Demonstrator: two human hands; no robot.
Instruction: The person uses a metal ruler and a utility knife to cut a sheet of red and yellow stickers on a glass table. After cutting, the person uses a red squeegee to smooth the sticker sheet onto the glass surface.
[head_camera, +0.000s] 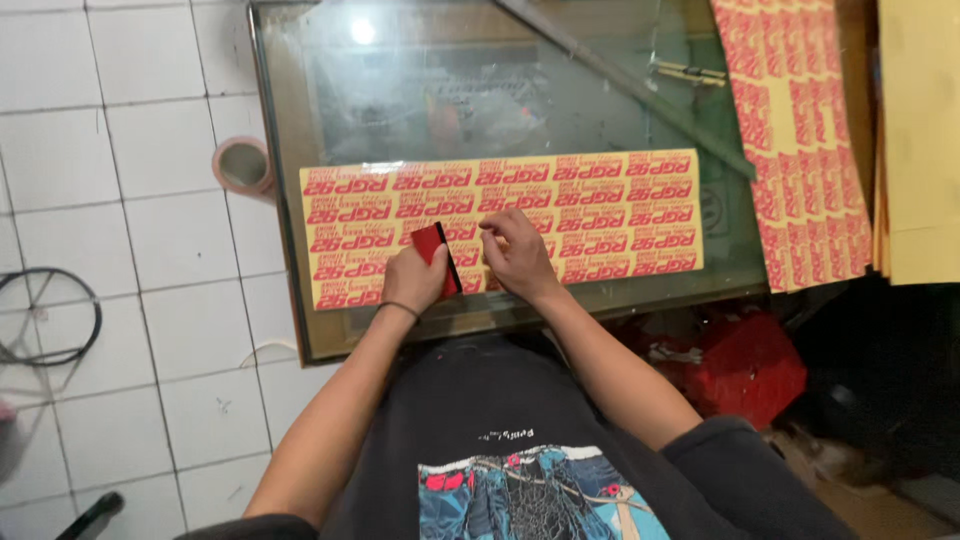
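A long yellow sticker sheet (600, 200) printed with rows of red labels lies flat on a glass table (280, 150). My left hand (412, 280) grips a small red flat card with a black edge (432, 245), held upright on the sheet near its lower left. My right hand (515, 255) rests just to the right of it, fingertips pressed on the sheet's surface with the fingers bent.
A roll of tape (243, 166) sits off the table's left edge over the white tiled floor. More red-and-yellow sticker sheets (800, 140) and plain yellow sheets (920, 140) lie at the right. A long metal ruler (620, 80) crosses the glass. Red cloth (745, 365) lies below.
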